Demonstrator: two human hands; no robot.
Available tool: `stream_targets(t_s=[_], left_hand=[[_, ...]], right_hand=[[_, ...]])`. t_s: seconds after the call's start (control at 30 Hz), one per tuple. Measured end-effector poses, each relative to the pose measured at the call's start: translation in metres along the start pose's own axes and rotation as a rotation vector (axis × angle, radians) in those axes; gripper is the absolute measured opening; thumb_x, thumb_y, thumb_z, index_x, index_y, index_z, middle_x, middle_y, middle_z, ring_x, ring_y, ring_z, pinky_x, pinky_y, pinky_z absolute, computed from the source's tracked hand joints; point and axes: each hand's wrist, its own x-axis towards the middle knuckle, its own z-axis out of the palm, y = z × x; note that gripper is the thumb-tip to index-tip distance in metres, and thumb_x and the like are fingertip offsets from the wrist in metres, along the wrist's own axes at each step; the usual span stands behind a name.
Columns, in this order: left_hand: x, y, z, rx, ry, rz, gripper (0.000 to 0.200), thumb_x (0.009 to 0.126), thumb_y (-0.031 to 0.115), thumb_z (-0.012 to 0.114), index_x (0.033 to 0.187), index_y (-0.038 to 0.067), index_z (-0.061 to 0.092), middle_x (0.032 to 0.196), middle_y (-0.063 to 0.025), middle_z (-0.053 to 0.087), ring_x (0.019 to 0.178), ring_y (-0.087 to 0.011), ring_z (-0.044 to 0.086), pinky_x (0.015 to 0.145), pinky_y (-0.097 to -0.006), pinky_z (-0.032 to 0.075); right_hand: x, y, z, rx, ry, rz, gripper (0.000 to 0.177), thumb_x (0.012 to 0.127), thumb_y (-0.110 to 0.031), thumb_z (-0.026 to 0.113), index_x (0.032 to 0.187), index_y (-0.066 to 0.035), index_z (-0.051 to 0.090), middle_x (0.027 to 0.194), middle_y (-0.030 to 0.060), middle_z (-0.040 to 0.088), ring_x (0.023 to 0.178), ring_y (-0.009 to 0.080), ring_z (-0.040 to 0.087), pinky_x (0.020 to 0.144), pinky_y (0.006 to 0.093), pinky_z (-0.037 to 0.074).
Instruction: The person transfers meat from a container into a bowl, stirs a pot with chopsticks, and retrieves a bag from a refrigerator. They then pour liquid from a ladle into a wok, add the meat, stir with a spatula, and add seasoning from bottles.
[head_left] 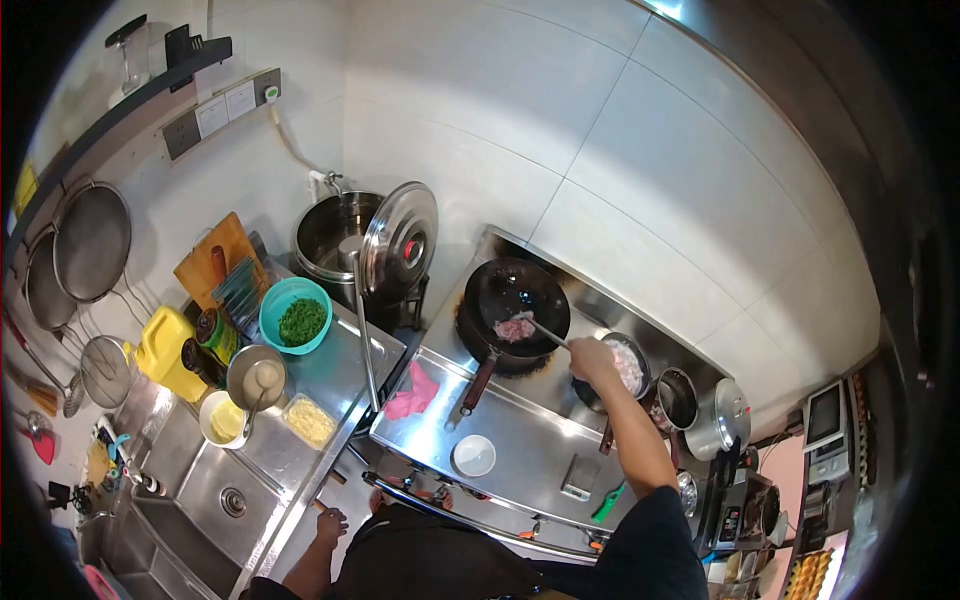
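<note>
My right hand is closed around the handle of a long-handled cooking utensil. Its far end reaches into a dark wok, where pinkish raw meat lies in a clump. The wok's wooden handle points toward me. Just beyond my right wrist is a pan of whitish food, partly covered by the hand. Low on the left, my left hand hangs beside the counter edge with its fingers curled. A short brown stick-like end shows at those fingers; what they hold I cannot tell.
On the steel stove top are a pink cloth, a white bowl and a small scale. A teal bowl of chopped greens stands left, near a lidded stockpot. Behind my left hand is a sink.
</note>
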Motion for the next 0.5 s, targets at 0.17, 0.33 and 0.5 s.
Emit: stream_targets(t_s=[0.17,0.33,0.5], left_hand=[[0.014,-0.015,-0.015,0.001,-0.063,-0.056,0.026,0.09,0.013,0.056,0.114,0.006,0.057,0.088,-0.0114,0.065,0.063,-0.0214,0.064,0.05,-0.0333,0.05],[0.071,-0.06,-0.039,0.381,-0.223,0.245,0.023,0.09,0.012,0.054,0.112,0.006,0.058,0.087,-0.0112,0.066,0.064,-0.0217,0.064,0.052,-0.0347,0.051],[0.028,-0.016,-0.013,0.099,-0.052,-0.03,0.023,0.091,0.011,0.053,0.112,0.005,0.057,0.087,-0.0112,0.066,0.062,-0.0209,0.064,0.051,-0.0344,0.05]], right_hand=[[-0.031,0.001,0.01,0.035,-0.031,-0.011,0.035,0.08,-0.009,0.057,0.113,-0.012,0.068,0.099,0.0199,0.069,0.095,0.0366,0.068,0.083,0.0482,0.054],[-0.018,-0.002,0.042,0.235,0.107,0.085,0.034,0.081,-0.01,0.056,0.113,-0.009,0.067,0.098,0.0216,0.069,0.095,0.0384,0.067,0.083,0.0494,0.053],[-0.008,-0.018,0.061,0.304,0.127,0.211,0.032,0.086,-0.011,0.052,0.117,-0.011,0.062,0.097,0.024,0.068,0.095,0.0399,0.067,0.083,0.0499,0.053]])
